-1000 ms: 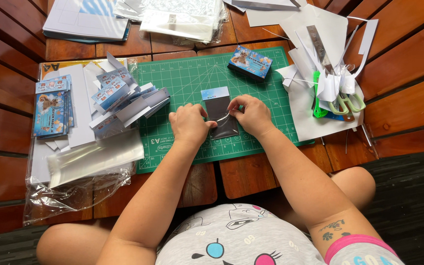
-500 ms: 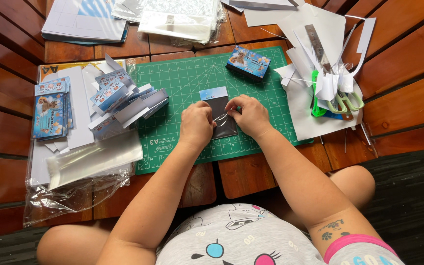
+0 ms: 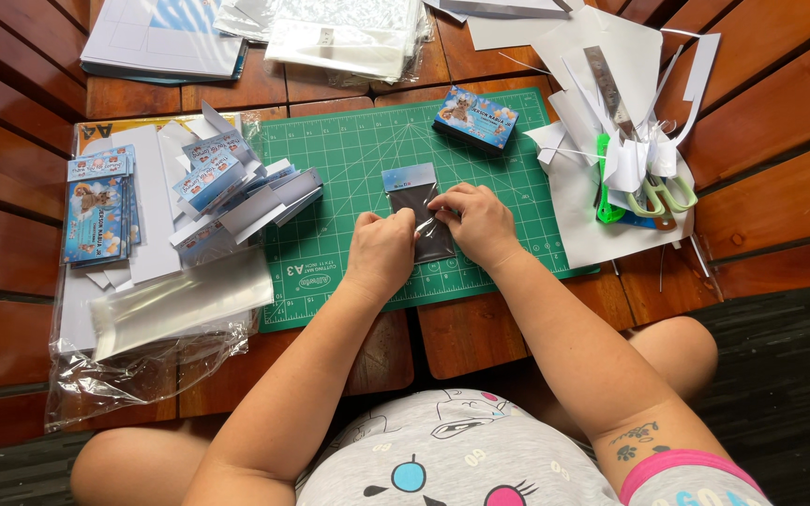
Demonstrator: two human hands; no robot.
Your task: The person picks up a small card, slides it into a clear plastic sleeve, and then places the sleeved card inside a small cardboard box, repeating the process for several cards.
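On the green cutting mat (image 3: 349, 159), both hands pinch the small dark packet (image 3: 431, 239); left hand (image 3: 379, 255) should hold it flat while right hand (image 3: 480, 223) works the clear edge.

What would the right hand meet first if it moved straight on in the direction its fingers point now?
The right hand points left across the dark packet, so it would likely meet the left hand first; their fingertips are already almost touching over the packet.
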